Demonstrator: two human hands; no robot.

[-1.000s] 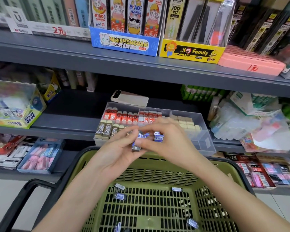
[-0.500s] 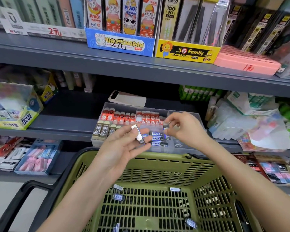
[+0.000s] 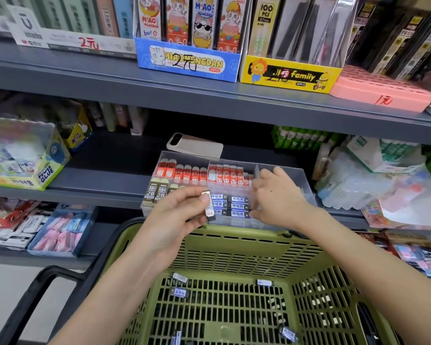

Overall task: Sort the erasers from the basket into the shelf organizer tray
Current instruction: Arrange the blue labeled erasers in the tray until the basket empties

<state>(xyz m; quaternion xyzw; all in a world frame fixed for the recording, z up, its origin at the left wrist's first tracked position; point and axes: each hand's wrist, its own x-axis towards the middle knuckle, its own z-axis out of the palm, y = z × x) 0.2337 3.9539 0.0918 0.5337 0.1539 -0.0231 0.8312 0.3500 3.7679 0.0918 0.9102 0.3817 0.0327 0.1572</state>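
Left hand [image 3: 182,212] pinches an eraser [image 3: 208,206] nearly upright between thumb and fingertips, just above the basket [image 3: 234,232] rim. Right hand [image 3: 278,197] is down in the organizer tray [image 3: 306,185], fingers curled against the blue-labelled erasers [image 3: 238,206], grip impossible to tell. Loose erasers [image 3: 179,292] lie in the basket below.

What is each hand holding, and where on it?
Left hand pinches a small white-sleeved black eraser by its side, between thumb and fingers; right hand: cannot be told.

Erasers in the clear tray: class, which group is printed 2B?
The beige-and-dark erasers at the tray's front left; the rear rows are red and white, the front-middle stack blue and black.
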